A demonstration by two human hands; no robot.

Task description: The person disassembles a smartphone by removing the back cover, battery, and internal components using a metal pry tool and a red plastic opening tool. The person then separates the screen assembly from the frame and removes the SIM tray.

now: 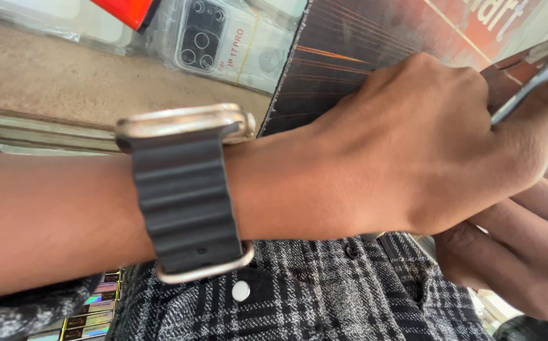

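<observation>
My left forearm crosses the view from the left and wears a watch [185, 196] with a pale metal case and a dark ridged band. My left hand [425, 145] is seen from the back, its fingers closed around a thin flat phone [535, 68] at the upper right; only the phone's silvery edge and a strip of its face show. My right hand [526, 252] lies just below and behind the left one at the right edge with curled fingers. Its grip is hidden by the left hand.
Behind the hands is a dark board [350, 57] with thin orange lines. A clear phone case in a plastic sleeve [223, 44] and a red object [125, 9] lie on the beige counter [53, 76]. Below are a plaid shirt [299, 297] and rows of small boxes [91, 316].
</observation>
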